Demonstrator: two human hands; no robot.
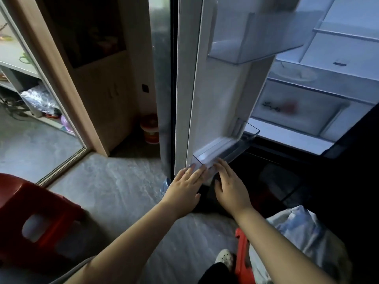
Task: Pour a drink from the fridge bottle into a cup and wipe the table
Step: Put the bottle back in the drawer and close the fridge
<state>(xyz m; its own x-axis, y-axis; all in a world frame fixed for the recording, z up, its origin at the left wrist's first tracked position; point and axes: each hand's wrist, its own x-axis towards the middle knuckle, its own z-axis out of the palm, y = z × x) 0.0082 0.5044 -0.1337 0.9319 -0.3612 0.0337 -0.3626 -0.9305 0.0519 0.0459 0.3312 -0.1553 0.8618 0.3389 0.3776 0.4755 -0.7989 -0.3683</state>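
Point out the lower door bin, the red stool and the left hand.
lower door bin [220,148]: head view, clear front wall.
red stool [41,197]: head view, seat top.
left hand [185,184]: head view, back of the hand.

Floor: grey, marbled, faintly glossy, reaching a metal door track at left.
Glass door: sliding, set beside a pale wooden frame.
Shelf unit: white, behind the glass, cluttered on its lower levels.
Cabinet: beige wood, with a dark recess above.
Wall plate: small, black, just right of the cabinet.
Bucket: red and white, on the floor in the dim corner.
Stool: red plastic, lower left, slot in the seat.
Light: dim indoors, brighter beyond the glass.
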